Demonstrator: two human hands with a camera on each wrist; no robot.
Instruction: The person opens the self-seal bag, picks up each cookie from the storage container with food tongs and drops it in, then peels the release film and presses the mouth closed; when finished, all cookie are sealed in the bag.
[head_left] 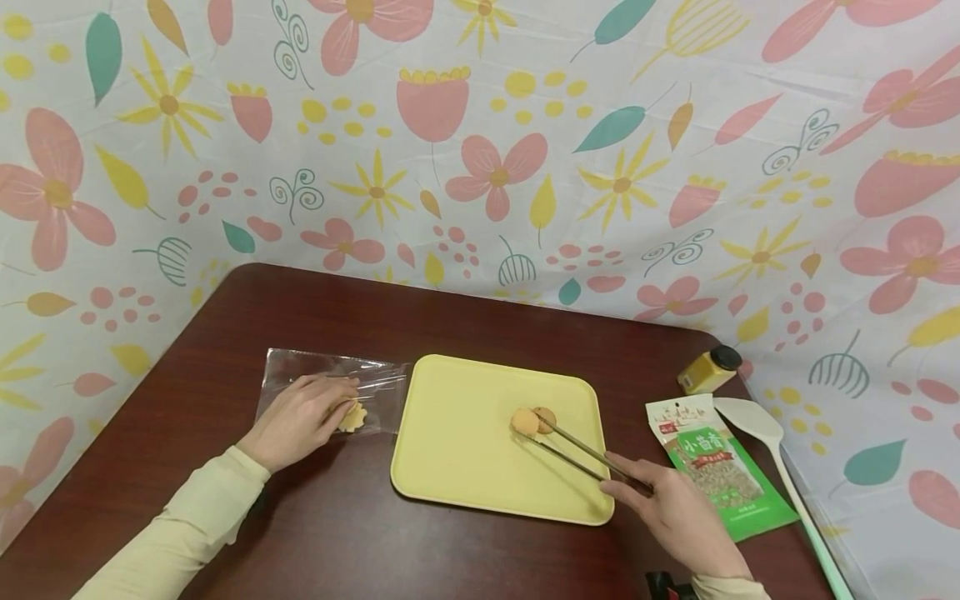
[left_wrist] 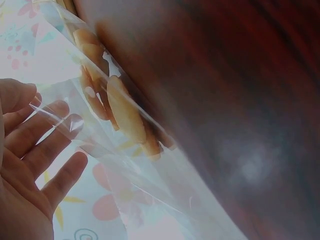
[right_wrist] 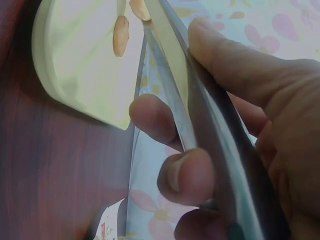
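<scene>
My left hand (head_left: 306,417) pinches the edge of a clear plastic bag (head_left: 283,367) left of the tray, thumb against index finger in the left wrist view while the other fingers spread. Several biscuits (left_wrist: 125,110) lie inside that bag. My right hand (head_left: 686,517) grips metal tongs (head_left: 573,458), which reach over the yellow tray (head_left: 457,442). Between the tong tips is a round, pale biscuit (head_left: 525,422). Right beside it lies a browner biscuit (head_left: 548,419) on the tray, also seen edge-on as a biscuit (right_wrist: 120,36) in the right wrist view.
Right of the tray lies a green and white seasoning packet (head_left: 716,471). A white spatula (head_left: 757,421) with a mint handle is beside it. Behind them a yellow black-capped jar (head_left: 707,372) stands near the dark table's (head_left: 330,312) edge. Floral cloth (head_left: 495,242) hangs behind.
</scene>
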